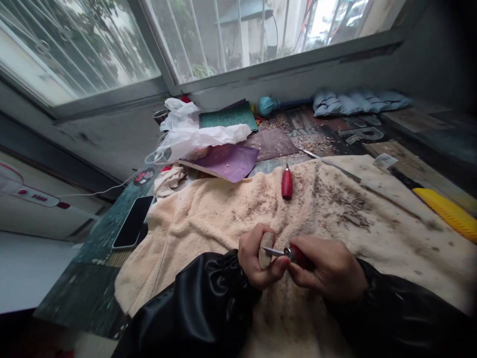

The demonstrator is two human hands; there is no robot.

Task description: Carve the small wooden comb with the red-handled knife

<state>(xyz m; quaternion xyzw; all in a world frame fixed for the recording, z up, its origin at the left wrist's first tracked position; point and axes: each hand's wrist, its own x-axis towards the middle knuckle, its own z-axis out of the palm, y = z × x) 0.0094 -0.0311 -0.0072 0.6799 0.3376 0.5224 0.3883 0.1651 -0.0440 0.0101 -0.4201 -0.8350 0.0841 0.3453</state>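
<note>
Near the near edge of the cream towel [208,219], the left hand [257,263] is closed around a small wooden piece [265,256]. The right hand [328,268] grips a red-handled knife [283,252] tightly, blade touching the wood. Farther up lies a second red-handled tool [286,184]; a phone [133,221] lies beside the towel's left edge.

Soft daylight from window [231,40], glass partly blown out; worktop [112,223] dim, corners dark, wide-angle bending edges, slight blur at the rim
</note>
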